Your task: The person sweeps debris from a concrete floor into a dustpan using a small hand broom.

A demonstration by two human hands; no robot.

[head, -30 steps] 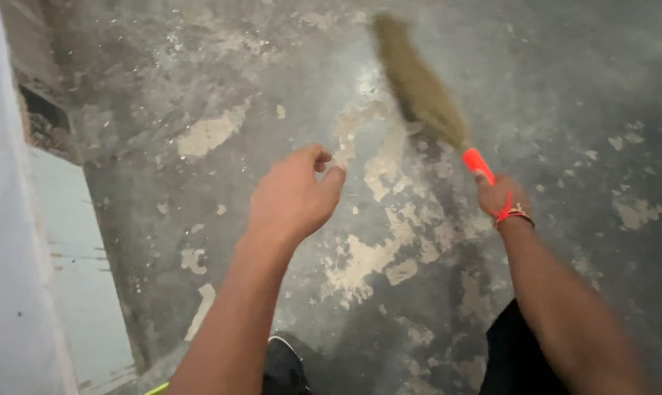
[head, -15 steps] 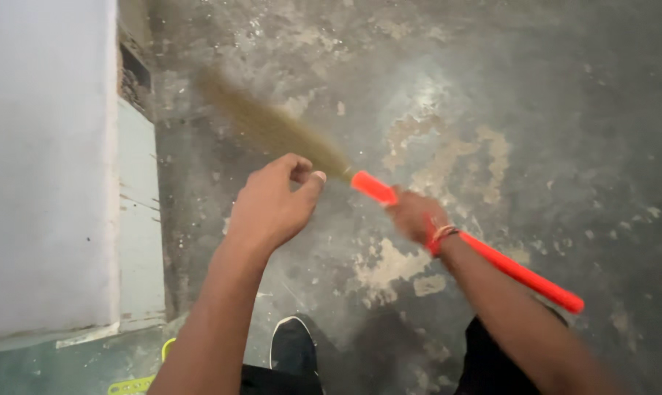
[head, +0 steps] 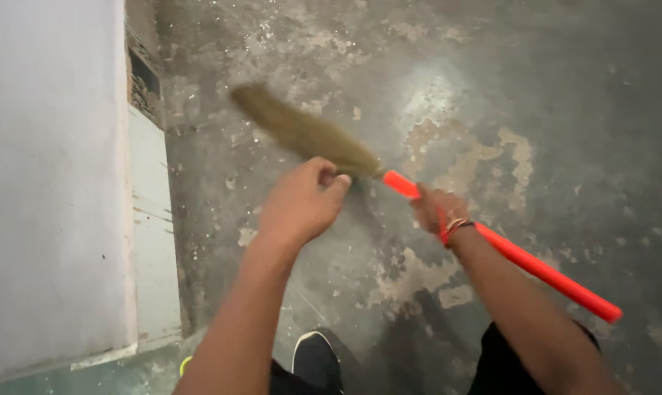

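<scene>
My right hand grips the orange handle of a grass broom. The handle runs down to the right behind my forearm and ends near the right edge. The brown bristle head points up and left and is blurred just above the worn grey floor. My left hand hovers in front of the broom's neck, its fingers curled loosely with nothing in them. A red thread band sits on my right wrist.
A pale wall with a light baseboard fills the left side. A dark gap with rubble lies at the wall's far end. My black shoe shows at the bottom. Flaked patches and dust cover the floor.
The broom swung from the upper right across to the left, then back a little to the right. The view turned toward the wall. My left hand stayed raised and curled tighter.
</scene>
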